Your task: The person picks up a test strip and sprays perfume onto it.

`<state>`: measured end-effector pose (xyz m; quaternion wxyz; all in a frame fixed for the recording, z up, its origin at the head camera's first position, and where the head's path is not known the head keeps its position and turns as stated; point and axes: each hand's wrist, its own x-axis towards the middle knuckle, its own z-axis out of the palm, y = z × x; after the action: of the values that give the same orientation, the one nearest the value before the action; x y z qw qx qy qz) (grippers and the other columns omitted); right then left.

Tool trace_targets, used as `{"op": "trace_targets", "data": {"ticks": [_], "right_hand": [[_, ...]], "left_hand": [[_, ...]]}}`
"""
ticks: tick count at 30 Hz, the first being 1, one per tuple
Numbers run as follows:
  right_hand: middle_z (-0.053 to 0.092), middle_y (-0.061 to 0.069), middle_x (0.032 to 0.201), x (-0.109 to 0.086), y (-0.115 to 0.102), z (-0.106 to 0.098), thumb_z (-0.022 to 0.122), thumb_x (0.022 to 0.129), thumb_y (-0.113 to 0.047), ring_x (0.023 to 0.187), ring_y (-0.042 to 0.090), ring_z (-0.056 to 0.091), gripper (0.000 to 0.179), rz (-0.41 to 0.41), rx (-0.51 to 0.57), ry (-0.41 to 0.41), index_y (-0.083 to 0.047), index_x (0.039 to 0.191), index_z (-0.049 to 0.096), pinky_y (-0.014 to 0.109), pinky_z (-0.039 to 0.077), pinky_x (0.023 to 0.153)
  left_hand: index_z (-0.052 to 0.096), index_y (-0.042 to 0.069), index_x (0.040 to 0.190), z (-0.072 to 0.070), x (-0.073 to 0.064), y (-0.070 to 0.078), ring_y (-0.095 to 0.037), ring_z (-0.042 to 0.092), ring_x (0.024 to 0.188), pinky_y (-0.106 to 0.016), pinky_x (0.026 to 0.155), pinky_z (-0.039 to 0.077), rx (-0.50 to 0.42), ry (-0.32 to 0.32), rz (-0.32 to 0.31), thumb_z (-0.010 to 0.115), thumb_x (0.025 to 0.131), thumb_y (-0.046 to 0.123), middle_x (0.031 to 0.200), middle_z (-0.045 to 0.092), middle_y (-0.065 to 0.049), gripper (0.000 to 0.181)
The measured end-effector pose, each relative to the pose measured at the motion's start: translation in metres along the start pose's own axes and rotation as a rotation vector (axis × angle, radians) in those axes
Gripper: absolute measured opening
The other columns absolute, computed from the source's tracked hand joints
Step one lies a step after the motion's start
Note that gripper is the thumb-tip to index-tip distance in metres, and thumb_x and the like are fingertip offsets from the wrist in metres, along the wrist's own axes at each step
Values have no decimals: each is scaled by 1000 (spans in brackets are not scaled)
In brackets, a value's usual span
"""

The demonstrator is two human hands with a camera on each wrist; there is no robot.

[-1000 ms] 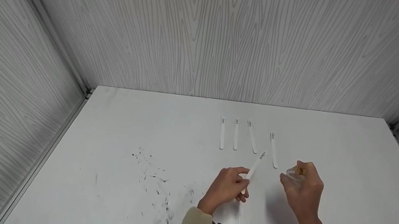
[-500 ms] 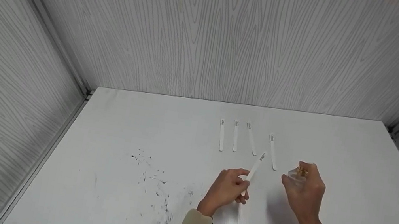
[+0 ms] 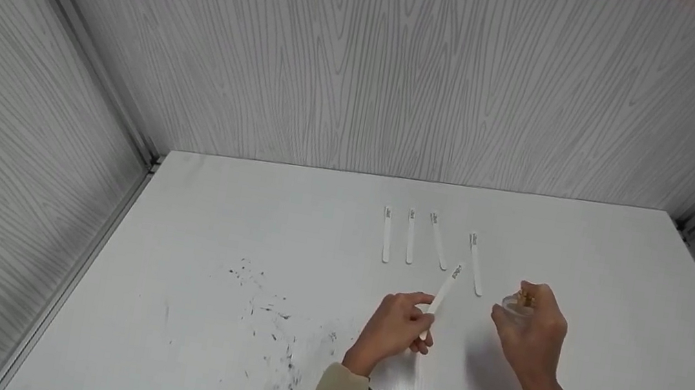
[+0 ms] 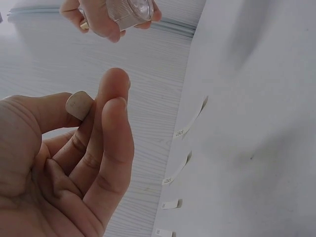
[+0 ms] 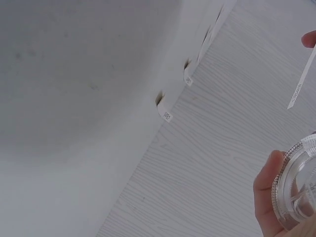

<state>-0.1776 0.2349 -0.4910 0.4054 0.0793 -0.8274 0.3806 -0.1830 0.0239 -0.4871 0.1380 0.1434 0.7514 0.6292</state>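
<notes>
In the head view my left hand (image 3: 394, 326) pinches the lower end of a white perfume test strip (image 3: 443, 294) between thumb and fingers. The strip slants up to the right, its printed end free. To the right of it, my right hand (image 3: 533, 333) grips a clear glass perfume bottle (image 3: 515, 309) with a gold neck. The bottle is off the table and apart from the strip. In the left wrist view the strip's rounded end (image 4: 79, 104) shows at the fingers. Ribbed glass on the bottle (image 5: 291, 190) appears in the right wrist view; its top is hidden there.
Several more test strips lie beyond the hands on the white table (image 3: 212, 215), among them a leftmost strip (image 3: 387, 236) and a rightmost strip (image 3: 476, 266). Dark marks (image 3: 287, 353) spot the table at left. Grey wood-grain panels (image 3: 368, 66) wall the back and sides.
</notes>
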Motion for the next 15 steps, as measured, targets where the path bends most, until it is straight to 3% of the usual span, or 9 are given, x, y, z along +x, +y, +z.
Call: {"op": "trace_targets", "data": {"ticks": [3, 7, 11, 15], "right_hand": [[66, 25, 86, 0, 1, 0, 71, 63, 25, 80, 38, 66, 41, -14, -12, 0, 13, 99, 56, 33, 54, 76], [65, 24, 86, 1, 1, 0, 71, 64, 22, 79, 37, 64, 39, -20, -10, 10, 12, 99, 56, 9, 39, 81], [65, 25, 86, 1, 2, 0, 71, 63, 23, 79, 37, 64, 40, -19, -4, 15, 12, 100, 56, 6, 36, 82], [66, 25, 87, 0, 2, 0, 72, 63, 24, 79, 37, 64, 41, -21, 5, 13, 12, 99, 57, 6, 36, 82]], "left_hand": [[56, -9, 137, 0, -1, 0, -11, 65, 51, -26, 51, 57, 4, -1, -2, 56, 98, -3, 64, 68, -5, 39], [56, -9, 138, 0, 0, 0, -12, 65, 51, -32, 53, 59, 9, 1, 13, 55, 98, -3, 64, 68, -5, 40], [56, -9, 138, 0, 0, 1, -11, 65, 51, -36, 54, 61, 5, 3, 12, 55, 98, -3, 63, 68, -6, 40], [55, -10, 138, -1, 0, 1, -11, 65, 51, -31, 52, 59, 1, 4, 1, 56, 98, -3, 63, 68, -5, 40]]}}
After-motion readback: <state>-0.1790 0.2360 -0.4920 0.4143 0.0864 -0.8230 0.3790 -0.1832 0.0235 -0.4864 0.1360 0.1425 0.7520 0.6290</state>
